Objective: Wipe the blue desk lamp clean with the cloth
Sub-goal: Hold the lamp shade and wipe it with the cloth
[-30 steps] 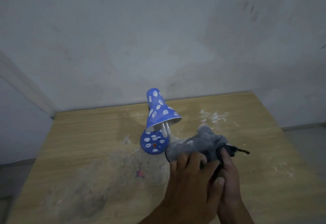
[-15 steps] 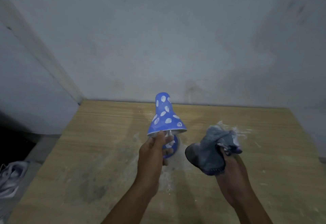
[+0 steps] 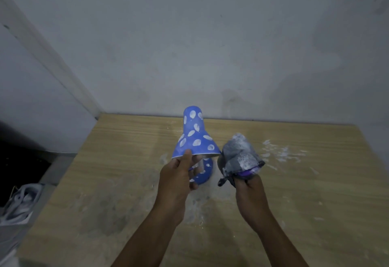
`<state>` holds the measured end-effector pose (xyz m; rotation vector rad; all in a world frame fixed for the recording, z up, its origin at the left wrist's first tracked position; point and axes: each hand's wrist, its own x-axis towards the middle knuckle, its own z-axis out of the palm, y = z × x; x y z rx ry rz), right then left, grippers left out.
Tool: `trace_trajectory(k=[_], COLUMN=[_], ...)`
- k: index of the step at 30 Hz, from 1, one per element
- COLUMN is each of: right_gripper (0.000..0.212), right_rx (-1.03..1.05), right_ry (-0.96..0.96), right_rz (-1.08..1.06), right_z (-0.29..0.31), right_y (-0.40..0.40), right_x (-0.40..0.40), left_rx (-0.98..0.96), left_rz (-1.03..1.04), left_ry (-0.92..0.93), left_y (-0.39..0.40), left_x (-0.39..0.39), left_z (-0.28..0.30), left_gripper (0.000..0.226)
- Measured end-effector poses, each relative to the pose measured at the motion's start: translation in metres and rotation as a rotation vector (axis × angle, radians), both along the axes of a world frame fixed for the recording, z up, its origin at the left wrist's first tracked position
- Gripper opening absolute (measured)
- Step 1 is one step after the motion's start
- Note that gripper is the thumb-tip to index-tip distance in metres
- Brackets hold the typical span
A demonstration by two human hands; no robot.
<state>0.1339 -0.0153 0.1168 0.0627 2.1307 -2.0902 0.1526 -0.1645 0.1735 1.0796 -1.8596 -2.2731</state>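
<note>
The blue desk lamp (image 3: 194, 138) with white spots stands on the wooden table (image 3: 117, 161), its cone shade facing down over its round blue base. My left hand (image 3: 179, 174) grips the shade's lower rim, thumb on the outside and fingers under it, hiding part of the base. My right hand (image 3: 249, 186) holds a bunched grey cloth (image 3: 239, 155) dusted with white powder, raised just right of the shade's rim and close to touching it.
White powder and dusty smears lie on the table around the lamp and to the right (image 3: 280, 153). A grey wall stands right behind the table. At the left, below the table edge, a pale shoe (image 3: 20, 203) lies on the floor.
My right hand has lifted the cloth up and left, close to the shade's rim. My left hand has stayed on the rim. The view has shifted slightly.
</note>
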Motion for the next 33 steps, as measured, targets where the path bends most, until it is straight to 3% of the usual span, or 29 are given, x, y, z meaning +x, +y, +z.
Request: trace_trajectory(k=[4,8,19,24,33], right_gripper=[0.034,0.028,0.048,0.067,0.063], right_rx=[0.043,0.073,0.231,0.241,0.214], right_ry=[-0.009,0.0,0.081,0.125,0.218], right_rz=[0.056,0.061,0.018,-0.01,-0.062], right_z=[-0.003,-0.007,-0.01,-0.004,0.001], right_y=[-0.007,-0.013,-0.023,-0.029,-0.042], right_x=[0.0,-0.001,0.0,0.002,0.01], left_rx=[0.049,0.064,0.072,0.105,0.114], left_rz=[-0.02,-0.023,-0.041,-0.028,-0.014], left_ry=[0.004,0.009,0.052,0.065,0.075], left_y=[-0.003,-0.004,-0.004,-0.006,-0.007], left_x=[0.001,0.001,0.001,0.0,-0.002], left_z=[-0.005,-0.006,-0.003,-0.005,-0.009], left_gripper=[0.023,0.02,0.023,0.023,0.035])
